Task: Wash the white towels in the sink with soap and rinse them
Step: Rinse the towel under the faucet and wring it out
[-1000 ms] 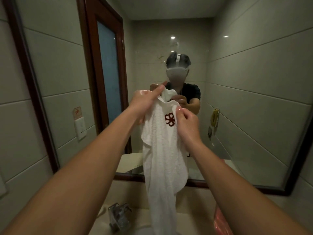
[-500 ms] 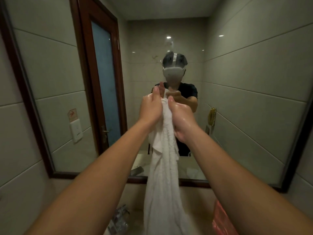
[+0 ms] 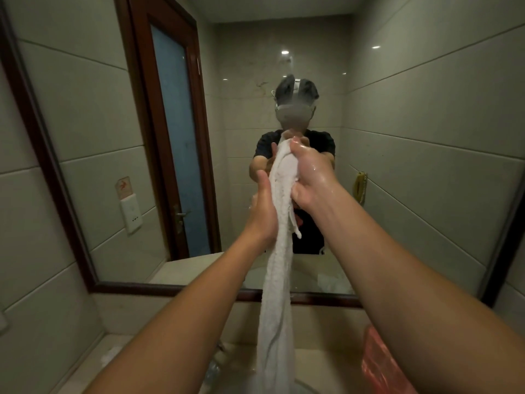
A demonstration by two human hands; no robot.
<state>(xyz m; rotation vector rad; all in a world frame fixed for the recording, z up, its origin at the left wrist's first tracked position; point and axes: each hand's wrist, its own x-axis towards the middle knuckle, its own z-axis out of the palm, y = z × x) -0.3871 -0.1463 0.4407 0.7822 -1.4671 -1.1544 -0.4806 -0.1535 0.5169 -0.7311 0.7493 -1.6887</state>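
A wet white towel point(image 3: 277, 308) hangs bunched into a long rope in front of the mirror, its lower end reaching down to the sink at the bottom edge. My right hand point(image 3: 308, 177) grips its top end, wet and shiny. Just below it, my left hand point(image 3: 262, 211) wraps around the towel's upper part from the left side. Both arms are stretched out at chest height. The sink basin point(image 3: 305, 386) is only a sliver at the bottom.
A wood-framed mirror point(image 3: 93, 285) fills the wall ahead and reflects a person and a door. A pink plastic item point(image 3: 380, 362) sits on the counter at the right. The beige countertop point(image 3: 85, 362) runs along the left; a faucet part point(image 3: 218, 348) shows beside the towel.
The spread towel with its red logo has been gathered into a tight rope. My left hand has slid down below my right hand, and the view has tilted slightly.
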